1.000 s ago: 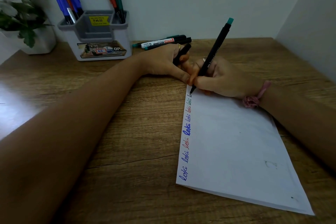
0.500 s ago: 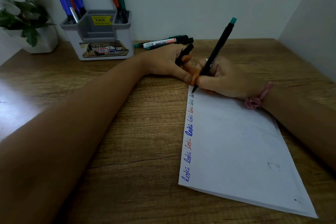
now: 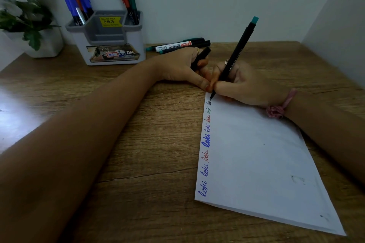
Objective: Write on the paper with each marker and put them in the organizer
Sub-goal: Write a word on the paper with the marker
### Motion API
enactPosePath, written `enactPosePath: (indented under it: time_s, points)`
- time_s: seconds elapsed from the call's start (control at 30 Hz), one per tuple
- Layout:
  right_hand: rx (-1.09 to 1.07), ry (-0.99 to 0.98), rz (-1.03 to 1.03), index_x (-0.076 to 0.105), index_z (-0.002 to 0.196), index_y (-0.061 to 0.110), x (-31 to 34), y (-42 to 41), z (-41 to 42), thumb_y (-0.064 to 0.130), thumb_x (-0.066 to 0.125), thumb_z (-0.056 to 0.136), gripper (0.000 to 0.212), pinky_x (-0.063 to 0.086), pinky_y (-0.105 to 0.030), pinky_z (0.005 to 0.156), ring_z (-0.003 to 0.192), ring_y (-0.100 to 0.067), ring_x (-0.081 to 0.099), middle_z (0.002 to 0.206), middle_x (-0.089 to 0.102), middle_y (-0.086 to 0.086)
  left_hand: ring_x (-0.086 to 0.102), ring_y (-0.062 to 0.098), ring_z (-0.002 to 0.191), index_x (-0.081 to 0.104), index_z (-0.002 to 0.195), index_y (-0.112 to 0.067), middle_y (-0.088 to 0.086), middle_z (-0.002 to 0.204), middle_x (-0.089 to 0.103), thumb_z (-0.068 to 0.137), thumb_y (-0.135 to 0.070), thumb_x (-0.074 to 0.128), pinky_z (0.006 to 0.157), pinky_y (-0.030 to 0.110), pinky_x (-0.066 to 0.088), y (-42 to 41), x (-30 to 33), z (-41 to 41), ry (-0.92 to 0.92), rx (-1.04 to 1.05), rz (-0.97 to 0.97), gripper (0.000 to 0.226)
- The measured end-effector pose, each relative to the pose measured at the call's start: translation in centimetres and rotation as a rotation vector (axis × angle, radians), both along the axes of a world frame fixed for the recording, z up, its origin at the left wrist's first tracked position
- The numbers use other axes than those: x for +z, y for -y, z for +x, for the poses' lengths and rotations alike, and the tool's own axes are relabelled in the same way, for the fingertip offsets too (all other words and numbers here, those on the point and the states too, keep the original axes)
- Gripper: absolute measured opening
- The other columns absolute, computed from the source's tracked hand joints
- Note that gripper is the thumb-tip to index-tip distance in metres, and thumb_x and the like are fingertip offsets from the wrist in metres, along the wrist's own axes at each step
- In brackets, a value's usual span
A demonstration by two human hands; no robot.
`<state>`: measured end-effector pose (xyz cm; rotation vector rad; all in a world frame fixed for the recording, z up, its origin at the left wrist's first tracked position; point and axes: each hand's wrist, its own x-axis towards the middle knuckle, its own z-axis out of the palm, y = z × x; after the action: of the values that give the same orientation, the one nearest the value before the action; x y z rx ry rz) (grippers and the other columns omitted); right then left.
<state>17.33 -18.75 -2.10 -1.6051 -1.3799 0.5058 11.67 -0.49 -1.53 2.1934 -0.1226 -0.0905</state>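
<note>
Teal-ended marker [image 3: 235,55] pinched in your right hand [image 3: 246,85], writing on paper [image 3: 256,163]; left hand [image 3: 183,69] grips cap [image 3: 200,58]. Five in organizer [image 3: 106,39], three on table [image 3: 138,144] left.

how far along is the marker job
Done: five markers stand in the organizer, and a column of coloured words runs up the paper. In hand: the right hand writes with a black marker; the left hand holds its cap. Left: three markers lying on the desk.
</note>
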Motion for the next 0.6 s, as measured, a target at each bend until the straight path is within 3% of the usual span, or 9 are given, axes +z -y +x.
enactPosePath:
  time_s: [0.07,0.27,0.4,0.43,0.5,0.6]
  points:
    - [-0.015,0.001,-0.004,0.054,0.08,-0.015,-0.1,-0.1,0.0,0.032,0.059,0.073,0.048,0.037,-0.01,0.049,0.051,0.0,0.049,0.062,0.053,-0.006,0.044,0.0,0.06,0.037,0.067,-0.023,-0.015,0.06,0.048,0.056,-0.034,0.079,0.056,0.015,0.04,0.0,0.0,-0.1,0.012,0.003,0.014,0.045]
    - [-0.046,0.003,-0.048,0.056,0.081,-0.012,-0.3,0.0,0.1,0.022,0.063,0.076,0.035,0.038,-0.011,0.049,0.05,0.001,0.049,0.064,0.055,-0.008,0.045,0.003,0.063,0.037,0.067,-0.023,-0.009,0.065,0.048,0.058,-0.032,0.081,0.058,0.018,0.041,0.1,0.1,-0.2,0.006,0.004,0.021,0.045]
    - [-0.072,-0.07,-0.05,0.055,0.073,0.0,0.0,0.1,0.0,0.0,0.057,0.083,0.01,0.036,-0.006,0.046,0.045,0.004,0.051,0.051,0.059,0.014,0.052,0.0,0.063,0.037,0.069,-0.021,-0.014,0.061,0.057,0.063,-0.022,0.082,0.059,0.015,0.044,0.1,0.2,-0.3,-0.026,0.003,0.011,0.045]
    - [-0.117,-0.124,-0.005,0.054,0.072,0.006,0.0,0.0,0.2,-0.005,0.054,0.086,0.018,0.037,-0.006,0.045,0.044,0.005,0.052,0.049,0.06,0.016,0.056,-0.004,0.063,0.037,0.07,-0.017,-0.015,0.06,0.061,0.066,-0.014,0.08,0.059,0.012,0.045,0.2,0.2,-0.4,-0.034,-0.001,-0.009,0.043]
    - [-0.224,-0.227,0.112,0.055,0.07,0.014,0.7,-0.1,0.3,-0.001,0.052,0.086,0.022,0.037,-0.009,0.044,0.042,0.001,0.049,0.046,0.057,0.012,0.063,-0.004,0.069,0.04,0.077,-0.011,-0.013,0.066,0.067,0.07,-0.003,0.077,0.063,0.01,0.047,0.3,0.3,-0.5,-0.042,-0.009,-0.038,0.038]
    - [-0.286,-0.314,0.207,0.054,0.074,0.014,1.9,-0.2,1.0,0.01,0.051,0.076,0.006,0.037,-0.017,0.043,0.045,-0.008,0.045,0.048,0.052,0.008,0.065,0.002,0.079,0.035,0.073,-0.016,-0.005,0.079,0.068,0.071,-0.006,0.077,0.069,0.016,0.049,0.5,0.4,-0.7,-0.028,-0.011,-0.045,0.043]
